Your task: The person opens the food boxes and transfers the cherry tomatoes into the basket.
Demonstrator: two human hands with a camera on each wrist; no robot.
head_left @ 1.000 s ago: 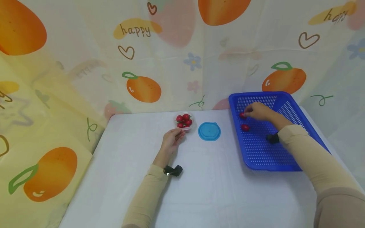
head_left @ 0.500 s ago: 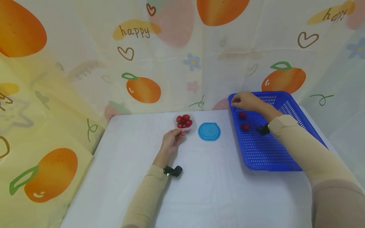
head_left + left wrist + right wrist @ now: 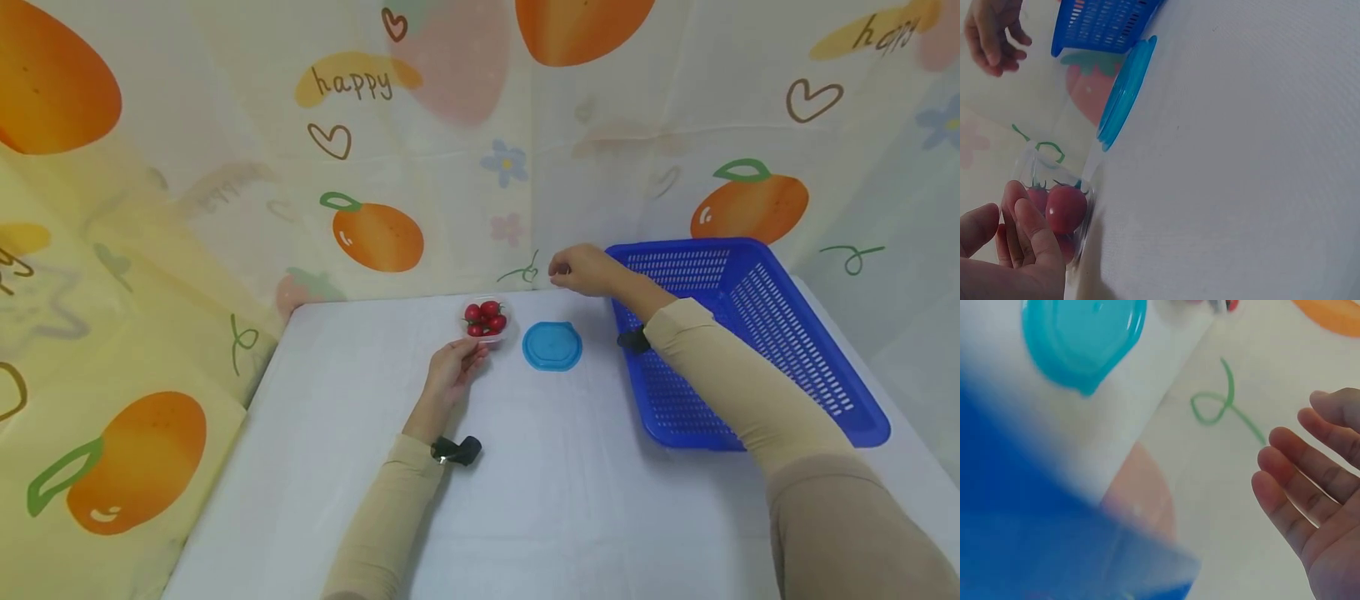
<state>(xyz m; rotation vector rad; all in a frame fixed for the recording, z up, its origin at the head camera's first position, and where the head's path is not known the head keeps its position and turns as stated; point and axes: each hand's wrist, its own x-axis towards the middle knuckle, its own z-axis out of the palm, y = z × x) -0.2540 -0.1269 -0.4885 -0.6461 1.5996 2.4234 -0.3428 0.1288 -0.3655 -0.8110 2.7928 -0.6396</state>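
My left hand (image 3: 450,371) is at the near side of a small clear plastic container (image 3: 1029,159). Its fingers touch the wall, with the thumb beside them. Several red cherry tomatoes (image 3: 486,317) with green stems lie inside. My right hand (image 3: 588,269) hovers above the table's back edge, left of the blue basket (image 3: 776,292). In the right wrist view its fingers are loosely bent and spread, holding nothing. A round blue lid (image 3: 552,346) lies flat on the table, right of the container. The right forearm hides the basket's left part.
A white cloth (image 3: 525,483) covers the table. Behind it hangs a curtain (image 3: 457,208) printed with fruit, close to the container and basket. The basket's raised rim stands at the table's right side.
My right hand has left the tomatoes in the basket, risen over the rim and moved left, toward the lid and container. My left hand and the container have stayed in place.
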